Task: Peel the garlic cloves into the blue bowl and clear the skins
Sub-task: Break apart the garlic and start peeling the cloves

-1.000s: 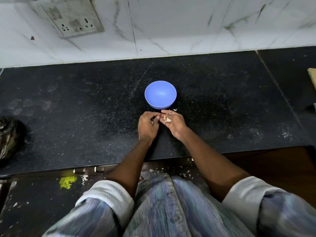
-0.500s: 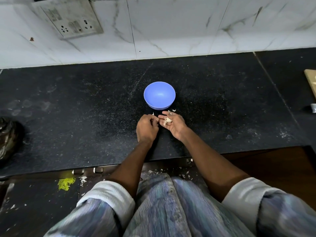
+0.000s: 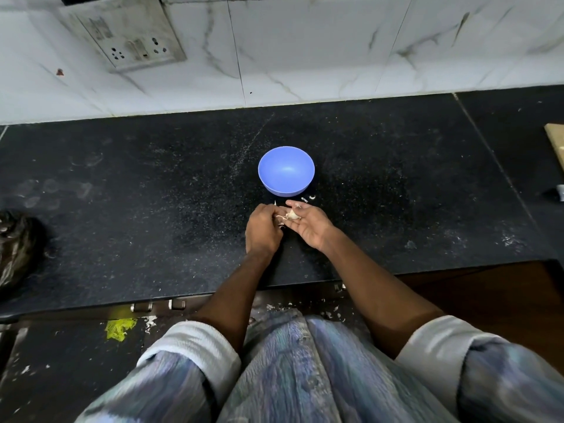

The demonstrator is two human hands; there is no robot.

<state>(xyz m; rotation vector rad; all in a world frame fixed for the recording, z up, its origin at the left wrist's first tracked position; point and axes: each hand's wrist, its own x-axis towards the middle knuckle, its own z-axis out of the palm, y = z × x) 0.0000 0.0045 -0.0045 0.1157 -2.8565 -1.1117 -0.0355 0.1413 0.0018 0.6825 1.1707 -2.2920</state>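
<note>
While both hands work just short of the bowl, peeling is judged to be in hand. Left hand (image 3: 263,223) is curled knuckles-up, fingertips pinching at the garlic clove (image 3: 292,214); right hand (image 3: 308,222) lies palm-up, fingers loosely bent, cradling that pale, papery clove. Next move calls for stripping the skin and dropping the clove forward. Thin white skin flakes (image 3: 308,198) lie on the speckled black countertop (image 3: 122,209). Beyond, the smooth round blue bowl (image 3: 286,171) appears empty.
</note>
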